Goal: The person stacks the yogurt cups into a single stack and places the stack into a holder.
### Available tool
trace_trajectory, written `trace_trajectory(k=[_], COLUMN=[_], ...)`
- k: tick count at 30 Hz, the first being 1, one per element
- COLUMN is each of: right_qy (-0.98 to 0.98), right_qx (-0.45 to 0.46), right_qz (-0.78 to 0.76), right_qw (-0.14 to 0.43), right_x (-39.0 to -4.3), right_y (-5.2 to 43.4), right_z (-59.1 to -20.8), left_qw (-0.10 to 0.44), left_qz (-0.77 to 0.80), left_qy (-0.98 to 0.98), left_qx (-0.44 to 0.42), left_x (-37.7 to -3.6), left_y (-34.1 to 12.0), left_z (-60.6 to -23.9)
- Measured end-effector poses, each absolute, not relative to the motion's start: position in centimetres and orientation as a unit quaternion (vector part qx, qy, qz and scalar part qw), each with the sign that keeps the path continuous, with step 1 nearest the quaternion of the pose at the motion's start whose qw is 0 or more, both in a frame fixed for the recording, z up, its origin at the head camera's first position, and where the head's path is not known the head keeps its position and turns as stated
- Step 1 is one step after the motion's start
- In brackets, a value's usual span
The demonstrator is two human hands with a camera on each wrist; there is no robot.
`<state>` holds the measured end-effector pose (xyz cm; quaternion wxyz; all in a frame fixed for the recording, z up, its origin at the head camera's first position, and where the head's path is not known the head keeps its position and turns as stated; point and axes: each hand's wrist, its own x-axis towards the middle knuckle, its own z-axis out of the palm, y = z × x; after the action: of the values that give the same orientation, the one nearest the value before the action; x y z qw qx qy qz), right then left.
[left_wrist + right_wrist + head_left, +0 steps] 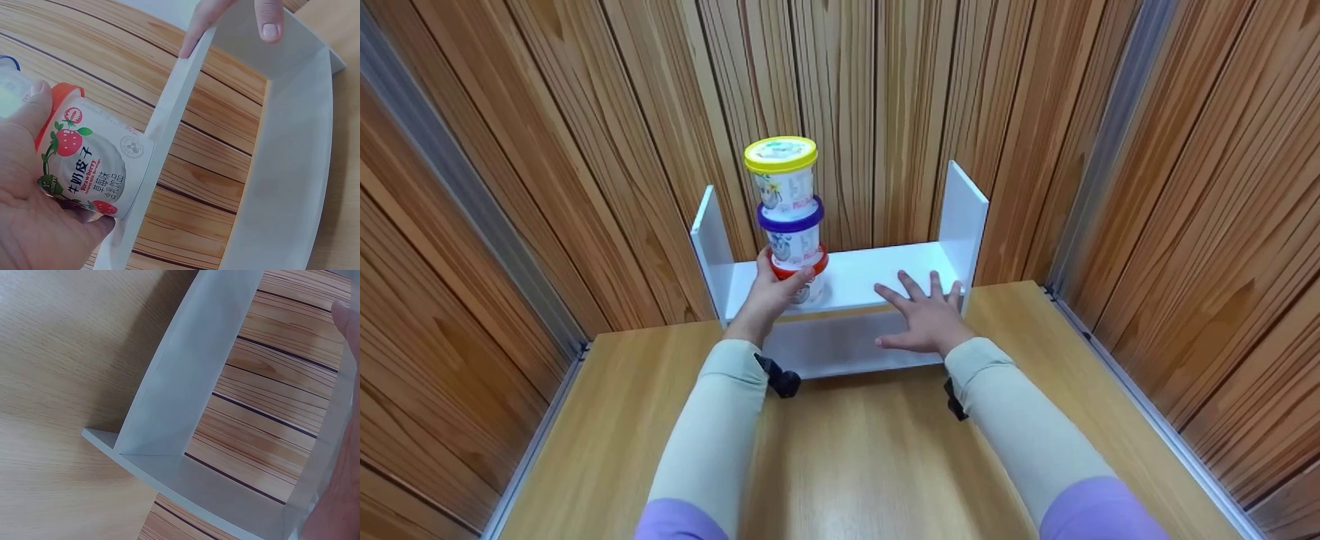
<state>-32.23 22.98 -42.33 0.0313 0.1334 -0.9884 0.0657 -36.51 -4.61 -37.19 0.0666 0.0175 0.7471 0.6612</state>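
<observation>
Three white tubs stand in a stack on the left part of a white shelf (pixel 874 266) in the head view. The top tub (pixel 791 187) has a yellow lid, the middle tub (pixel 796 244) a purple one. My left hand (pixel 763 301) holds the red-lidded bottom tub (pixel 93 157), thumb and fingers on opposite sides. Strawberries are printed on that tub, and its base meets the shelf board in the left wrist view. My right hand (pixel 928 319) is spread at the front of the shelf's right half, fingers straight, one fingertip at the board's edge in the left wrist view.
The shelf has a left side panel (pixel 714 247) and a right side panel (pixel 962 225), with a lower board (pixel 855 341) beneath. It stands on a wooden table (pixel 855 450) against a wood-plank wall (pixel 877 97). Metal rails (pixel 1147 435) edge the table's sides.
</observation>
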Motion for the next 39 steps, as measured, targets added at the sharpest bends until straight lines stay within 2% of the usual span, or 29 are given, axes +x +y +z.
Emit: trace_trajectory(k=[39], right_qy=[-0.989], right_qx=[0.13], right_qz=[0.068], right_qw=[0.012], right_x=[-33.0], right_y=[22.5], right_z=[-42.2], left_qw=[0.048], left_qz=[0.666], left_qy=[0.745], left_qx=[0.009], left_x=[-37.6], left_y=[-2.4], left_z=[-37.1])
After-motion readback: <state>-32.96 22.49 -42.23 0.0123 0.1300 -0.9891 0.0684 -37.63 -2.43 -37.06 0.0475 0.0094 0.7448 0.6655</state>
